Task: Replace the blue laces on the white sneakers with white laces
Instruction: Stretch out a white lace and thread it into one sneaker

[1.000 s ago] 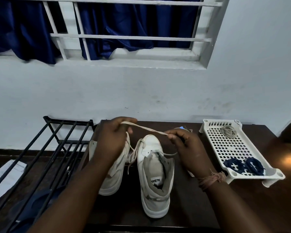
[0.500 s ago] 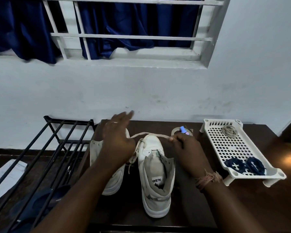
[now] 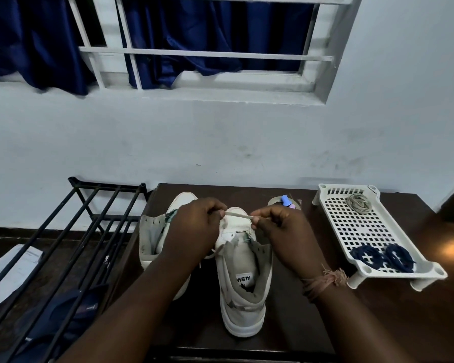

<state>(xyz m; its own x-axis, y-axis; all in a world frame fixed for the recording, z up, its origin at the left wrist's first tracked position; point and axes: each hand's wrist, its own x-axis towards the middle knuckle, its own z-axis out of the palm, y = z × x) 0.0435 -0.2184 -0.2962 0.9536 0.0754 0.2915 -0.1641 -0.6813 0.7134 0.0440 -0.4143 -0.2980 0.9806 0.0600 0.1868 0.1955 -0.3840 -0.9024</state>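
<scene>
I'm pinching the white lace (image 3: 238, 216) taut between my left hand (image 3: 194, 229) and right hand (image 3: 281, 231) over the right sneaker (image 3: 243, 279); uneven ends are risking a lopsided lacing.

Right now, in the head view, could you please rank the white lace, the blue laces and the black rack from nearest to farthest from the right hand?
1. White lace: pinched in the right hand.
2. Blue laces: right, in the white tray's near end.
3. Black rack: far left, beyond both sneakers.
</scene>
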